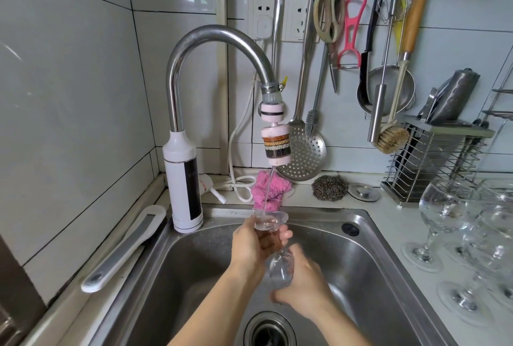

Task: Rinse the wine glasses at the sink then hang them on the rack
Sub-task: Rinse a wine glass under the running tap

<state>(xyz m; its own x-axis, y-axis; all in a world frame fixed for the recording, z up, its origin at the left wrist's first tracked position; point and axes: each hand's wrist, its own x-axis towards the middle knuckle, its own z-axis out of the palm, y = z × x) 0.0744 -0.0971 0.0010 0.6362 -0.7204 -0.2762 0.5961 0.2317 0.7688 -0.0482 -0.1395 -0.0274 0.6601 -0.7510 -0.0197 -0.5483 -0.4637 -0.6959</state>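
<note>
Clear glass fills both my hands at the lower centre of the frame, over the steel sink (369,237): one wine glass (273,245) held tilted, foot up toward the faucet filter (275,145), bowl down toward me. My left hand (249,245) grips the stem just below the foot; my right hand (302,284) is wrapped around the bowl. Water runs onto the foot. More wine glasses (469,237) stand upright on the counter at right. I can read no writing anywhere.

Pink cloth (270,188), steel-grey sink (369,251), white-and-black tap body (183,179), pink peeler (352,31), clear glasses (441,212)
</note>
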